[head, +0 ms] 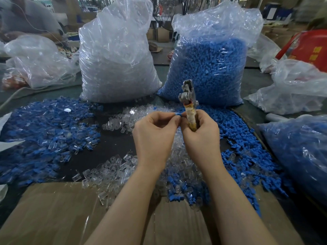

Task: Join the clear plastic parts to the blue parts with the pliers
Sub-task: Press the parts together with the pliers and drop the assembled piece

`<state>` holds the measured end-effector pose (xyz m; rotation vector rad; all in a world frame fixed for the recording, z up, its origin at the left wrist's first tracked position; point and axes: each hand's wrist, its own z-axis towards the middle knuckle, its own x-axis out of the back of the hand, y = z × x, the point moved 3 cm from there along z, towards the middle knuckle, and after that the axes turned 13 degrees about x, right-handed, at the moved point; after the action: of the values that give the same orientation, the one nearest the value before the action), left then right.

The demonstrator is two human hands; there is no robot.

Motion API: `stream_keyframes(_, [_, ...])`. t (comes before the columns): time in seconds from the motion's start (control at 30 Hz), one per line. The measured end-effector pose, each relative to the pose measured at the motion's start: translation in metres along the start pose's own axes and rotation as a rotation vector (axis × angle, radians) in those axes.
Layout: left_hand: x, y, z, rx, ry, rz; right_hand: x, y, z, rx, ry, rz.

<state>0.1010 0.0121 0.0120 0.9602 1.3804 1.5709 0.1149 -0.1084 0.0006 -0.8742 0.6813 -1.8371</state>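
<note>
Left hand (pixel 155 133): pinching blue part (pixel 177 114) at fingertips.
Right hand (pixel 201 133): gripping pliers (pixel 188 101) upright, touching left fingertips.

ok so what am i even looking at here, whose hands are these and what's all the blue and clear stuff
There is one picture, taken by a camera worn on a person's head, looking down at their own two bare hands over a work table. The left hand pinches a small blue part. The right hand grips the wrapped handles of a pair of pliers, metal head pointing up. Loose blue parts and clear plastic parts lie in heaps on the table, with a mixed blue and clear heap on the left. Behind stand a bag of clear parts and a bag of blue parts.
</note>
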Motion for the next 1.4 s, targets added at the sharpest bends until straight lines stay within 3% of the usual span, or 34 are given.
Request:
stream_keyframes(0.37, [0.001,-0.007,0.004,0.03,0.041,-0.026,-0.001,0.0,0.002,-0.022,-0.067,0.042])
stream_keyframes(0.53, [0.006,-0.008,0.009,0.124,0.018,-0.177,0.009,0.007,0.004,-0.083,-0.252,0.018])
stream_keyframes(0.73, [0.01,-0.007,0.014,0.118,0.022,-0.259,0.012,0.009,0.002,-0.084,-0.461,-0.092])
stream_keyframes(1.4, [0.015,-0.005,0.015,0.05,-0.075,-0.255,0.011,0.01,0.0,-0.035,-0.549,-0.106])
